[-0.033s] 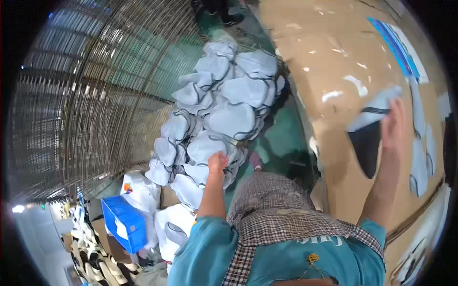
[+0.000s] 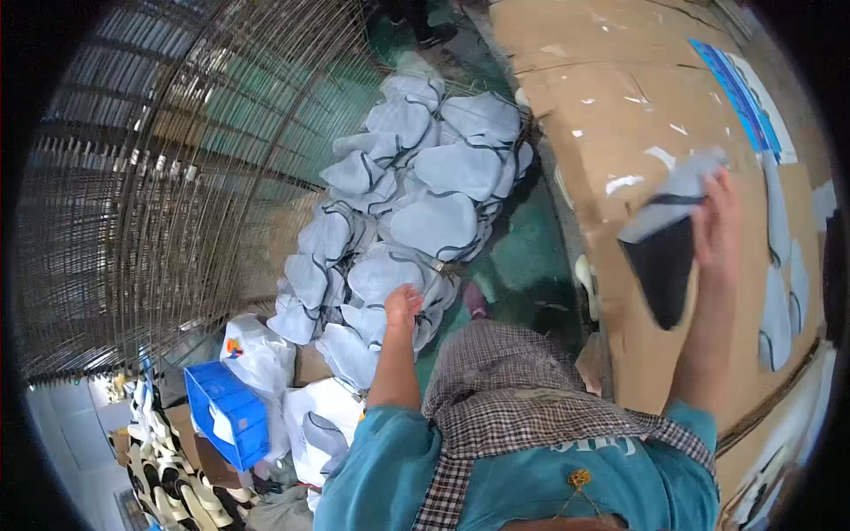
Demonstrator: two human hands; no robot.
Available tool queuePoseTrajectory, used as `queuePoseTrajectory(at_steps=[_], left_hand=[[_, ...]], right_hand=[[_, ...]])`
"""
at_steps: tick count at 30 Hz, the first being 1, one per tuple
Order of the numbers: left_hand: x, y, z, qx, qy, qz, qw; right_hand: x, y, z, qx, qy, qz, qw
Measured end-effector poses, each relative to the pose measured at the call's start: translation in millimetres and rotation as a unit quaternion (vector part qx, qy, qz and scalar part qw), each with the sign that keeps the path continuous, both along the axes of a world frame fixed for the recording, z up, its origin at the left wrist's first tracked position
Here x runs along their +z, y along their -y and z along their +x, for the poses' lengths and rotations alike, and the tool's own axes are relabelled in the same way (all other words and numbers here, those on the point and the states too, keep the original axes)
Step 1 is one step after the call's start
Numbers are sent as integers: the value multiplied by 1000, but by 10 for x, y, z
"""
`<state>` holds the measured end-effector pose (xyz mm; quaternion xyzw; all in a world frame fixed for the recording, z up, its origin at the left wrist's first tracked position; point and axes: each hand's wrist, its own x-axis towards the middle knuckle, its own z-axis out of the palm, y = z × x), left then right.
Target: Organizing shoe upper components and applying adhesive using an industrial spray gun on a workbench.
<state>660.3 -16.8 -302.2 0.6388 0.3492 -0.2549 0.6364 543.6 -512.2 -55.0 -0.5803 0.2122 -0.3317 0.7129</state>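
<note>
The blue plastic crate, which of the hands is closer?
Left. The left hand is ahead of the blue plastic crate and to its right, by the pile of grey pieces. The right hand is much farther right, over the cardboard, holding a grey-and-black piece.

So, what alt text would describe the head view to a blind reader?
A person's right hand holds a grey and black piece over brown cardboard, while the left hand is near a pile of grey pieces. A blue crate sits at lower left.
</note>
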Motion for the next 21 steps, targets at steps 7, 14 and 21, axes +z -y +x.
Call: queuePoseTrajectory(at_steps=[7, 14, 21], left_hand=[[-186, -1153, 414, 143, -28, 29, 989], [-127, -1869, 693, 219, 9, 88, 972], [-302, -1964, 933, 199, 25, 129, 971]], right_hand=[[-469, -1105, 2749, 138, -22, 183, 973], [-2027, -1210, 4487, 92, 79, 271, 955], [-4059, -1063, 4462, 54, -134, 375, 916]])
